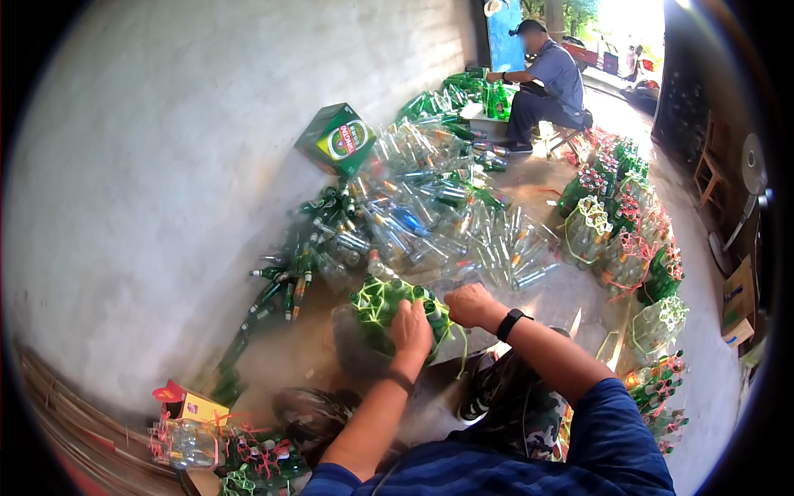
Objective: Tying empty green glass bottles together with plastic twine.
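Observation:
A bundle of green glass bottles (pixel 381 310) stands upright in front of me, its necks laced together with yellow-green plastic strap (pixel 372 299). My left hand (pixel 411 330) rests on top of the bundle, its fingers bent down among the bottle necks; the fingertips are hidden. At the bundle's right side, my right hand (pixel 471 305) is curled into a fist around the strap, though the hand hides most of what it grips. A loose strap end hangs below, between the bundle and my right knee.
Loose clear bottles (pixel 428 229) are heaped ahead, with green ones along the wall. Strapped bundles (pixel 626 260) line the right; more bundles (pixel 192 443) stand at lower left. A Tsingtao carton (pixel 338 139) leans on the heap. Another person (pixel 552 80) sits near the doorway.

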Demonstrator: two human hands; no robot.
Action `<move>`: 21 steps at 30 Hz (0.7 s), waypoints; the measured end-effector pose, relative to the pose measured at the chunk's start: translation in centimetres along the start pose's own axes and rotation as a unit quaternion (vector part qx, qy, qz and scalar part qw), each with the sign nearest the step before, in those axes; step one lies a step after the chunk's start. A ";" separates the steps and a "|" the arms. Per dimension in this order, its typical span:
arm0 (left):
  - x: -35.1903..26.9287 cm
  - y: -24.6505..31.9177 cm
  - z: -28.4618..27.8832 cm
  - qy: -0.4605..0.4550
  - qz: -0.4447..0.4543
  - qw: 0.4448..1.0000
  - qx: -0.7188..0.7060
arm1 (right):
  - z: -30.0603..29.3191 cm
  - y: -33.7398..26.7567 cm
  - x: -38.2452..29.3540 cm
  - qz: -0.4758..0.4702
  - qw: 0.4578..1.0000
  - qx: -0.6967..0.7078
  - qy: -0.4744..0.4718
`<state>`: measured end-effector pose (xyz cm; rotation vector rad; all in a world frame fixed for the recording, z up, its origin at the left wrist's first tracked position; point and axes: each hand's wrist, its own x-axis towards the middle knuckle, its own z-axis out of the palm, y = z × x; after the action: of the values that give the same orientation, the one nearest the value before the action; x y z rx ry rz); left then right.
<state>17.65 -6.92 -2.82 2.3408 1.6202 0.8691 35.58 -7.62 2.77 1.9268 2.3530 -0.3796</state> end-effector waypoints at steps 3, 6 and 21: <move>0.3 -0.2 0.2 0.012 0.008 1.000 0.011 | 1.1 0.7 0.6 -0.054 0.998 0.017 0.003; 0.5 0.0 0.0 0.008 0.014 1.000 -0.013 | 2.9 3.6 1.0 -0.129 0.978 0.145 0.070; 0.5 -1.8 -0.5 -0.027 0.009 1.000 -0.009 | 5.2 -0.2 0.5 -0.035 0.994 0.096 0.040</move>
<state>16.07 -5.85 -2.99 2.3490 1.5675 0.8134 34.78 -8.39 -2.38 1.9762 2.5247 -0.5637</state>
